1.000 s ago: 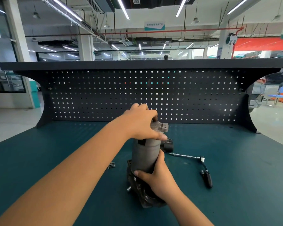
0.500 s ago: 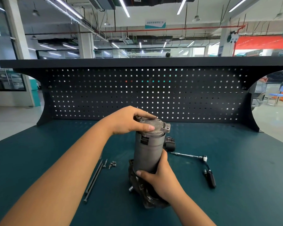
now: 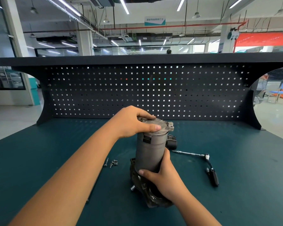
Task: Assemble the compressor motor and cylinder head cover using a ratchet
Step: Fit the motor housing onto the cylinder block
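A grey cylindrical compressor motor [image 3: 149, 154] stands upright on a dark cast base [image 3: 152, 198] in the middle of the bench. A round metal cylinder head cover [image 3: 164, 127] with bolt ears sits on its top. My left hand [image 3: 134, 122] grips the cover's left rim, thumb along the front edge and fingers over the top. My right hand [image 3: 163, 178] wraps round the lower part of the motor body from the right. The ratchet [image 3: 207, 165], with a long extension bar and black handle, lies on the mat to the right, untouched.
Several small bolts [image 3: 113, 163] lie left of the motor, and a long thin bolt [image 3: 95, 183] is partly hidden under my left forearm. A black connector [image 3: 171, 141] sticks out behind the motor. The dark pegboard back panel [image 3: 147, 92] closes the far side of the teal mat [image 3: 235, 193].
My left hand slid from fully covering the cover's top to gripping its left rim, so the cover now shows seated flat on the motor. My right hand keeps its hold.
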### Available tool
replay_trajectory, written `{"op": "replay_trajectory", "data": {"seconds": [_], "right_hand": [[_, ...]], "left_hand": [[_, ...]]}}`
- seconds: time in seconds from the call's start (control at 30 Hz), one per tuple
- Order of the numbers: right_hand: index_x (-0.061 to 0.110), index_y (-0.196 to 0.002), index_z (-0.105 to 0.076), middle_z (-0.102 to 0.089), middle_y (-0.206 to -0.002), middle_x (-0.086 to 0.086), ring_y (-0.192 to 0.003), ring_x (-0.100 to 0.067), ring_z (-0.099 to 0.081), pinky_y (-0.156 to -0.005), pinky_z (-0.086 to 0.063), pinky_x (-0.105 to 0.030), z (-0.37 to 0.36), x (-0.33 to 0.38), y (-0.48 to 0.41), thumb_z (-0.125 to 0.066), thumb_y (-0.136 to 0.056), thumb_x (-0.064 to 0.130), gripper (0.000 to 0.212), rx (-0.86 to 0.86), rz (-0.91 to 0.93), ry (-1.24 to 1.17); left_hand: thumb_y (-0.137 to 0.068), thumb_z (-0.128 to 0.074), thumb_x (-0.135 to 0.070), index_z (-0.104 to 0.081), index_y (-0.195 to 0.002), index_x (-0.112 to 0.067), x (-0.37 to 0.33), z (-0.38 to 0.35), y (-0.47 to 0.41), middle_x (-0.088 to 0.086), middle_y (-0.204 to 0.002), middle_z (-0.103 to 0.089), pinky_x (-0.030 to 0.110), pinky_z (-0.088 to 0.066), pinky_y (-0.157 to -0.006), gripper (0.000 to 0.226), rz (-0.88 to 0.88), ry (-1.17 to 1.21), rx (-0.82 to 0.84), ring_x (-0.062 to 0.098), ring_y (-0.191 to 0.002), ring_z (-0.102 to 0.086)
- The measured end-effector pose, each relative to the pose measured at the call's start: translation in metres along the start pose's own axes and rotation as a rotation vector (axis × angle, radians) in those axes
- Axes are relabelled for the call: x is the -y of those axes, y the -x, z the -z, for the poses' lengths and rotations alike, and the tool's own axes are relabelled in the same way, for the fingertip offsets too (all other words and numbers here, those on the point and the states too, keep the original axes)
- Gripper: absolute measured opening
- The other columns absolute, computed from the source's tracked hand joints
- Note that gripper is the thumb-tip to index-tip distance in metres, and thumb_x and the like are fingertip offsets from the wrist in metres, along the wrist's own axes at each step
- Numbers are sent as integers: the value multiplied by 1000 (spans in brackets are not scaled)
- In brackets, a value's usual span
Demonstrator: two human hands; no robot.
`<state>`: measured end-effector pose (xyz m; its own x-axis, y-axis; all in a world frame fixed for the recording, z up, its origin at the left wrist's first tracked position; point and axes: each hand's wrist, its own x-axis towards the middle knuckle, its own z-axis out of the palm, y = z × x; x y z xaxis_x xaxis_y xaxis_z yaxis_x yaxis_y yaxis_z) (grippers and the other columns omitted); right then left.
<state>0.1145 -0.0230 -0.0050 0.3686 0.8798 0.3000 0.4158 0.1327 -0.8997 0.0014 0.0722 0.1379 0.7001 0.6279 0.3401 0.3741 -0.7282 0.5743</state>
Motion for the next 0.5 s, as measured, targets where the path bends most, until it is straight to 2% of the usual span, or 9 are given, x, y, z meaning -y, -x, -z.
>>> {"op": "replay_trajectory", "data": {"seconds": [0.13,0.3,0.4,0.5], "right_hand": [[42,-126,-27,-50,-127,18,-116,-4,-50,-93,-43,-25,0,0,0,-81,-70,29,79,0,3,3],[39,-128,-28,-51,-123,22,-111,0,-52,-79,-42,-13,1,0,0,-81,-71,29,78,12,-4,-3],[40,-127,-28,-53,-121,23,-109,3,-52,-79,-44,-11,0,1,2,-81,-71,28,78,26,-14,-7],[40,-125,-28,-53,-121,22,-110,0,-53,-82,-43,-15,0,1,1,-81,-71,29,76,27,-20,2]], "left_hand": [[-47,-64,-73,-69,-103,-42,3,-8,7,-26,-102,-63,12,-40,-76,64,2,77,-59,-10,-97,-54],[-54,-67,-68,-68,-105,-42,8,-14,13,-23,-105,-64,14,-41,-77,57,19,134,-104,-6,-101,-55],[-63,-72,-60,-68,-106,-41,5,-8,13,-21,-111,-62,17,-41,-81,47,13,15,-56,0,-105,-54],[-76,-69,-50,-62,-117,-41,-7,-2,8,-19,-136,-46,21,-31,-94,43,-106,-150,5,3,-125,-41]]}}
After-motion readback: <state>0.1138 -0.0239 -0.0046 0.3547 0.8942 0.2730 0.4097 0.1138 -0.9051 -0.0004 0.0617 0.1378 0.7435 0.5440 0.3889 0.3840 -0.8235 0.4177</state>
